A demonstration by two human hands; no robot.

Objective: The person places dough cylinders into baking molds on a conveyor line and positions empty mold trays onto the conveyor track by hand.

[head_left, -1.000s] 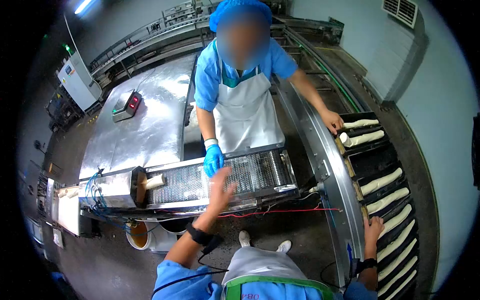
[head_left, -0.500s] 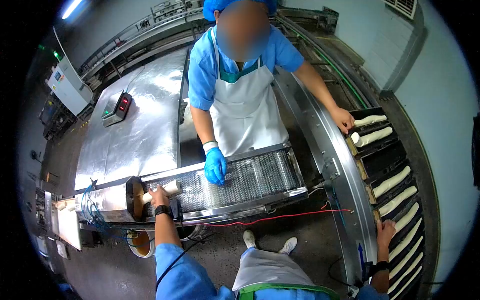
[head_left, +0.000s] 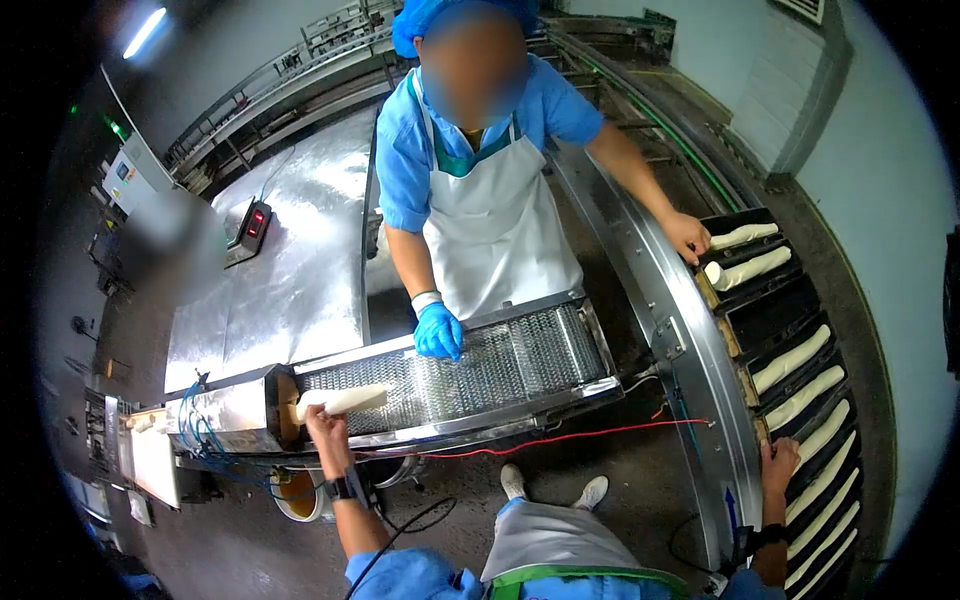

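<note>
My left hand (head_left: 326, 428) is closed around a pale dough roll (head_left: 358, 398) just above the wire-mesh conveyor belt (head_left: 470, 375). One end of the roll is near the mouth of the metal housing (head_left: 238, 412). On the right, my right hand (head_left: 779, 465) grips the near edge of a row of black baking pans (head_left: 775, 318), its fingers bent over the side. Several long dough strips (head_left: 800, 400) lie in the pans, one strip to each trough.
Across the belt stands a co-worker (head_left: 495, 220), with a gloved hand (head_left: 438, 332) over the mesh and a bare hand (head_left: 687, 238) at the far pans. A scale (head_left: 248, 232) sits on the steel table (head_left: 300, 290). A bucket (head_left: 300, 495) and a red cable (head_left: 560, 437) are below.
My left hand has brought the dough roll away from the housing mouth, up and slightly right. The co-worker's gloved hand has shifted a little. My right hand stays at the pans.
</note>
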